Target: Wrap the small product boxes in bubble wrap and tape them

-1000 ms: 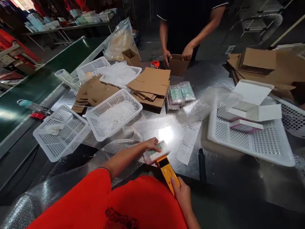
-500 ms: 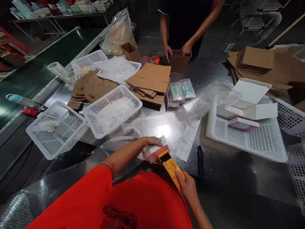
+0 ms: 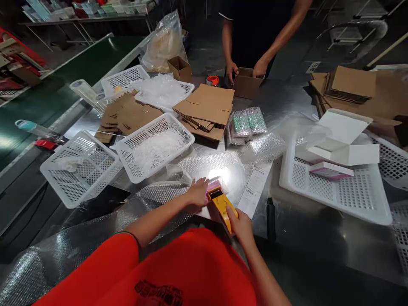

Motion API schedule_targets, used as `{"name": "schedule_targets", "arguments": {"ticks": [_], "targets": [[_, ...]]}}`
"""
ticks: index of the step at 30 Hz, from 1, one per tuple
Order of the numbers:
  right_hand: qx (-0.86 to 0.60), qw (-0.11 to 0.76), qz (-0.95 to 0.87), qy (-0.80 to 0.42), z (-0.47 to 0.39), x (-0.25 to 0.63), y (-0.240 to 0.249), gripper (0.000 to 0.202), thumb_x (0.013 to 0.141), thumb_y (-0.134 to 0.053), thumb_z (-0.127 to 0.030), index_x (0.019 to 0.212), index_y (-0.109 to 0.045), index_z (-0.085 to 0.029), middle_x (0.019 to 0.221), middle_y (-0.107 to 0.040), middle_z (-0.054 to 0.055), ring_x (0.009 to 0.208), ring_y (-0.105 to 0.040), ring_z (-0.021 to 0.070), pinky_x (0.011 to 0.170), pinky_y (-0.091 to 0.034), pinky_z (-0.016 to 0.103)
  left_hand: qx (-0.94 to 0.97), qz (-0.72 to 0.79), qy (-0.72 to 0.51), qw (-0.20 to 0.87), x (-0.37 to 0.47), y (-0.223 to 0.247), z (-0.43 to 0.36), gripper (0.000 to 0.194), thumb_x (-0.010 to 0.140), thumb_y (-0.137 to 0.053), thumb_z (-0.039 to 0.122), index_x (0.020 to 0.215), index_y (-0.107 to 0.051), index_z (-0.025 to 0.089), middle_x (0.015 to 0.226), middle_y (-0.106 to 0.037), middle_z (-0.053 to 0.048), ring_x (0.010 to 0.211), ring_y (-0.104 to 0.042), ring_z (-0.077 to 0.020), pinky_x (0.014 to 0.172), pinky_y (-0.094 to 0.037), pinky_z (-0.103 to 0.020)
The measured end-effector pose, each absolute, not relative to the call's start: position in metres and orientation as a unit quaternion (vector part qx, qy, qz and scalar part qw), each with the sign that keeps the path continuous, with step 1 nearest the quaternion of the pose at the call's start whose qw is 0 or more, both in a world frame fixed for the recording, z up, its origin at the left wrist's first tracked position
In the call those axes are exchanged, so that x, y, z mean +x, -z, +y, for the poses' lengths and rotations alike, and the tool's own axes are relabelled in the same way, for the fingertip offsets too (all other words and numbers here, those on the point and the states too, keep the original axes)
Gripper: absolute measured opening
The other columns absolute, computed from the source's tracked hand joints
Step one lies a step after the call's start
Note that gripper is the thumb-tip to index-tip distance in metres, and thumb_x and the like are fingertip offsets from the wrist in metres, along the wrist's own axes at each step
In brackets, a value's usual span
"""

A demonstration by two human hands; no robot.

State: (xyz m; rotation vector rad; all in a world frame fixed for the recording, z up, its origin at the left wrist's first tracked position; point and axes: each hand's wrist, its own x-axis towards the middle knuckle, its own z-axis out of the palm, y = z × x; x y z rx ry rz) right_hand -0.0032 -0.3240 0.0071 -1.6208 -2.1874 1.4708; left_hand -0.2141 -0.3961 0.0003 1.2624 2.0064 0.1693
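My left hand (image 3: 198,192) lies over the left side of a small pink box in bubble wrap (image 3: 214,183), its fingers bent against it and holding it at the table's near side. The hand covers part of the box. In my right hand (image 3: 241,224) is a yellow handheld tool with a dark front end, which looks like a tape dispenser (image 3: 225,208). Its front end meets the near right side of the wrapped box. White printed label sheets (image 3: 253,191) lie just to the right. A loose length of bubble wrap (image 3: 168,195) spreads out on the left.
Bubble-wrapped packs (image 3: 248,123) sit beyond the box, beside flat cardboard (image 3: 208,104). White baskets (image 3: 174,155) stand left; another basket (image 3: 338,208) holding opened white packaging stands right. A black object (image 3: 270,219) lies nearby. Opposite, a co-worker's hands (image 3: 259,68) hold a carton (image 3: 247,85).
The wrapped box now lies flatter and a little farther from me, with my left hand shifted over its left side. The yellow tape dispenser has moved forward and left with my right hand.
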Motion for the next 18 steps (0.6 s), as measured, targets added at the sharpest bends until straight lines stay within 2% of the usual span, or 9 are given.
{"name": "schedule_targets", "arguments": {"ticks": [2,4,9,14,18], "targets": [[-0.542,-0.004,-0.694,-0.474,-0.322,-0.017,-0.013,0.047,0.08,-0.044,-0.065,0.057,-0.053,-0.025,0.053,-0.058,0.006,0.05,-0.053,0.0192,0.051,-0.033,0.03,0.511,0.782,-0.017,0.355,-0.21,0.005,-0.402,0.119,0.065,-0.081,0.039,0.159,-0.014,0.015,0.167,-0.018,-0.022,0.155,-0.016,-0.0382,0.126,-0.009,-0.059],[-0.552,-0.02,-0.688,-0.471,-0.323,-0.028,-0.018,0.044,0.082,-0.044,-0.061,0.059,-0.054,-0.025,0.056,-0.06,0.006,0.051,-0.054,0.019,0.051,-0.033,0.029,0.503,0.798,-0.005,0.332,-0.21,0.013,-0.403,0.127,0.061,-0.085,0.04,0.16,-0.01,0.015,0.166,-0.021,-0.022,0.154,-0.02,-0.0378,0.126,-0.007,-0.059],[-0.535,-0.01,-0.703,-0.468,-0.337,-0.033,-0.018,0.049,0.081,-0.038,-0.066,0.061,-0.054,-0.024,0.059,-0.062,0.007,0.054,-0.055,0.0197,0.052,-0.035,0.03,0.508,0.811,-0.027,0.29,-0.22,0.025,-0.401,0.109,0.071,-0.077,0.043,0.158,-0.019,0.012,0.152,-0.046,-0.021,0.141,-0.043,-0.0355,0.123,-0.024,-0.046],[-0.527,0.037,-0.693,-0.49,-0.362,0.019,-0.002,0.062,0.074,-0.037,-0.08,0.061,-0.058,-0.022,0.059,-0.064,0.009,0.057,-0.056,0.0217,0.054,-0.04,0.032,0.504,0.804,-0.022,0.315,-0.233,0.026,-0.394,0.115,0.064,-0.084,0.044,0.155,-0.022,0.011,0.146,-0.051,-0.023,0.133,-0.051,-0.0392,0.114,-0.038,-0.044],[-0.538,0.041,-0.682,-0.494,-0.376,0.062,0.011,0.064,0.08,-0.039,-0.076,0.071,-0.067,-0.019,0.063,-0.068,0.008,0.058,-0.06,0.0222,0.052,-0.044,0.03,0.474,0.791,-0.043,0.384,-0.25,0.032,-0.385,0.118,0.056,-0.091,0.04,0.152,-0.027,0.014,0.141,-0.055,-0.02,0.129,-0.054,-0.0387,0.108,-0.044,-0.042]]}}
